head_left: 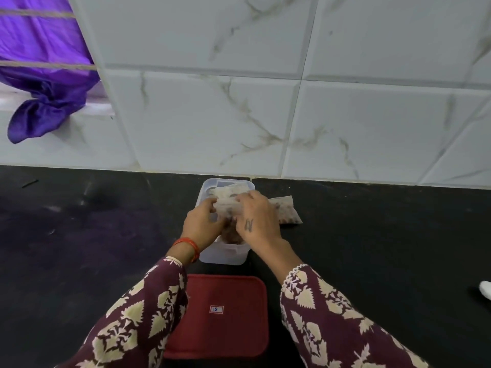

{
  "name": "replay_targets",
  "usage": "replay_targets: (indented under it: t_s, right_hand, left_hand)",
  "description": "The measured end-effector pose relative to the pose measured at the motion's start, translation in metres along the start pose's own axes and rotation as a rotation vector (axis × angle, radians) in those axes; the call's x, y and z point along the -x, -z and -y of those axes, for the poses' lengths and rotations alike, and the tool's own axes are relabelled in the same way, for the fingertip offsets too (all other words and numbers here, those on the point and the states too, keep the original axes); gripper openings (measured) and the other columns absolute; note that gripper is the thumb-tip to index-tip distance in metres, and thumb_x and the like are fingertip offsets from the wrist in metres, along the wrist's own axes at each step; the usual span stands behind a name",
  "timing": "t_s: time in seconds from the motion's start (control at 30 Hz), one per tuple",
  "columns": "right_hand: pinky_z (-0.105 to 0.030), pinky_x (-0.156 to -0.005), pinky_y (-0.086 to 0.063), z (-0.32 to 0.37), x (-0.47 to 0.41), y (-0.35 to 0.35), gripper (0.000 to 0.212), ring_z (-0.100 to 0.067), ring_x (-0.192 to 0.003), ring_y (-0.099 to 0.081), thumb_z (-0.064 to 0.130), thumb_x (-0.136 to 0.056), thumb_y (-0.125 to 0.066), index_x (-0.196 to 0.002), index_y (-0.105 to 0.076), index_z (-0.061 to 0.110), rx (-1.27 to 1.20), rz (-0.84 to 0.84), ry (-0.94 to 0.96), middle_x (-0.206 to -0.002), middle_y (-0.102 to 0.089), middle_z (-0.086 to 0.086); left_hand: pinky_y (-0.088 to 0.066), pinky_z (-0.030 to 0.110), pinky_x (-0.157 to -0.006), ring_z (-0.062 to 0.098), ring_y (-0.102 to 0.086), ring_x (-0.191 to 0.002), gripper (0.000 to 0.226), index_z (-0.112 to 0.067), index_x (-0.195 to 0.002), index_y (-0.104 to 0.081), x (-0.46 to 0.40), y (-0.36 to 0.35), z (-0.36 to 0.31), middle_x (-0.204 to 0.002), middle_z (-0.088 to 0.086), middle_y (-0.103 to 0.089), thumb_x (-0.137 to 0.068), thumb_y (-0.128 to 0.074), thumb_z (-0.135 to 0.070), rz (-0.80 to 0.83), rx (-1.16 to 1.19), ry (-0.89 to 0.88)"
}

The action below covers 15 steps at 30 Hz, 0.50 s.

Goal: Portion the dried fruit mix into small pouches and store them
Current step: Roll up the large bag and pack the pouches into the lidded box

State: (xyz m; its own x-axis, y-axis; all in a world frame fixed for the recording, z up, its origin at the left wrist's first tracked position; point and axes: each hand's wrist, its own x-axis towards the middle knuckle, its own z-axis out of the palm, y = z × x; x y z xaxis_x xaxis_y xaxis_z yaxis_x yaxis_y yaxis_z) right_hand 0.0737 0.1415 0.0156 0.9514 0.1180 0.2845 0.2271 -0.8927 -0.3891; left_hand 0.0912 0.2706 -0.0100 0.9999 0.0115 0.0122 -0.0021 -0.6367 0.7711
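Observation:
A clear plastic container (224,254) stands on the black counter near the tiled wall, with filled pouches inside it. Over it, my left hand (203,225) and my right hand (255,217) together hold a small clear pouch (228,205) of dried fruit mix, fingers pinching its top edge. Another pouch (228,191) lies in the container's far end. A further filled pouch (287,211) lies on the counter just right of the container, partly hidden by my right hand.
The container's red lid (220,314) lies flat on the black counter (93,235) close to me, between my sleeves. A purple cloth (45,75) hangs at the upper left by the window ledge. A white object (486,289) pokes in at the right edge.

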Motion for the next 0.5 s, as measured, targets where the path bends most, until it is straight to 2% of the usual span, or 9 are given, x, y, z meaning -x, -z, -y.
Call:
replay_targets:
  t_s: [0.07,0.13,0.17,0.2,0.27,0.3,0.4,0.5]
  right_hand:
    - [-0.035,-0.098,-0.038,-0.008,0.0,0.003,0.035,-0.025,-0.116,-0.052,0.016,-0.088,-0.06,-0.122,-0.059,0.009,0.015,0.11,0.075,-0.125,-0.058,-0.007]
    - [-0.039,-0.114,-0.018,-0.017,0.001,0.005,0.041,-0.022,-0.133,-0.039,0.022,-0.093,-0.053,-0.133,-0.051,0.012,0.083,0.243,0.128,-0.14,-0.05,-0.004]
    - [-0.043,-0.118,-0.009,-0.022,0.001,0.005,0.045,-0.019,-0.14,-0.029,0.026,-0.096,-0.048,-0.139,-0.044,0.013,0.126,0.293,0.139,-0.147,-0.042,-0.002]
    - [-0.046,-0.119,-0.002,-0.026,0.001,0.004,0.049,-0.017,-0.144,-0.019,0.029,-0.098,-0.044,-0.144,-0.037,0.015,0.168,0.325,0.144,-0.152,-0.035,0.0]
    - [-0.051,-0.117,0.003,-0.029,-0.001,0.0,0.054,-0.016,-0.147,-0.008,0.037,-0.099,-0.039,-0.148,-0.028,0.018,0.23,0.366,0.12,-0.156,-0.027,0.003]
    - [-0.054,-0.116,0.003,-0.029,-0.002,-0.001,0.056,-0.018,-0.147,-0.005,0.04,-0.099,-0.039,-0.149,-0.025,0.02,0.247,0.391,0.091,-0.157,-0.024,0.004]
    - [-0.064,-0.112,0.0,-0.026,-0.004,-0.002,0.06,-0.034,-0.146,-0.001,0.049,-0.097,-0.039,-0.15,-0.019,0.03,0.269,0.486,-0.008,-0.159,-0.014,0.008]
    - [-0.069,-0.11,0.0,-0.025,-0.006,-0.005,0.061,-0.043,-0.143,0.0,0.051,-0.095,-0.04,-0.149,-0.016,0.036,0.278,0.548,-0.067,-0.159,-0.006,0.011]
  left_hand:
    - [-0.048,0.038,-0.091,0.033,-0.056,-0.109,0.056,-0.011,-0.133,-0.047,0.005,0.002,0.002,-0.132,0.015,-0.049,-0.083,-0.069,-0.02,-0.072,-0.092,-0.123]
    - [-0.042,0.041,-0.096,0.035,-0.049,-0.122,0.063,-0.009,-0.139,-0.041,0.009,0.004,0.003,-0.146,0.014,-0.036,-0.083,-0.068,-0.015,-0.097,-0.202,-0.272]
    - [-0.035,0.044,-0.104,0.033,-0.041,-0.131,0.065,-0.009,-0.143,-0.036,0.01,0.005,0.004,-0.152,0.013,-0.03,-0.086,-0.065,-0.017,-0.057,-0.327,-0.341]
    - [-0.021,0.047,-0.113,0.03,-0.029,-0.14,0.066,-0.011,-0.147,-0.028,0.009,0.005,0.005,-0.156,0.009,-0.023,-0.091,-0.059,-0.024,0.008,-0.496,-0.383]
    - [0.007,0.051,-0.116,0.023,-0.005,-0.147,0.065,-0.016,-0.152,-0.007,0.003,0.007,0.006,-0.16,0.001,-0.01,-0.099,-0.037,-0.041,0.167,-0.81,-0.348]
    - [0.014,0.052,-0.114,0.022,0.002,-0.148,0.066,-0.018,-0.152,-0.001,-0.001,0.01,0.005,-0.16,-0.002,-0.006,-0.1,-0.029,-0.047,0.236,-0.893,-0.308]
    - [0.02,0.057,-0.109,0.023,0.01,-0.147,0.065,-0.021,-0.152,0.001,-0.009,0.012,0.004,-0.16,-0.005,-0.004,-0.099,-0.02,-0.053,0.366,-0.988,-0.237]
    - [0.024,0.061,-0.102,0.024,0.017,-0.145,0.064,-0.024,-0.152,0.001,-0.012,0.012,0.001,-0.16,-0.007,0.001,-0.098,-0.013,-0.056,0.446,-1.08,-0.186]
